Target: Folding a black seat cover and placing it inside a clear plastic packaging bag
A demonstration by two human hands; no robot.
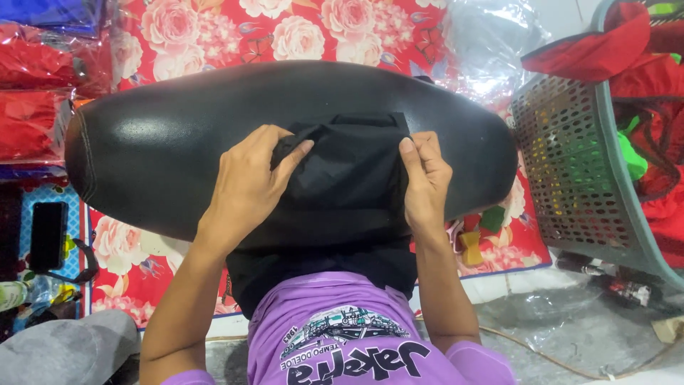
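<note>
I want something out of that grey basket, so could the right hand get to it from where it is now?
Probably yes: the right hand grips the black cloth, and nothing stands between it and the grey basket, though it must release first.

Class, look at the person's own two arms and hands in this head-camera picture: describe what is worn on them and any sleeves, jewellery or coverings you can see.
Both hands, the left hand and the right hand, are bare: no gloves, rings, watch or bracelets visible. The forearms are uncovered too. Short purple sleeves of a printed T-shirt show only near the shoulders at the bottom edge.
</note>
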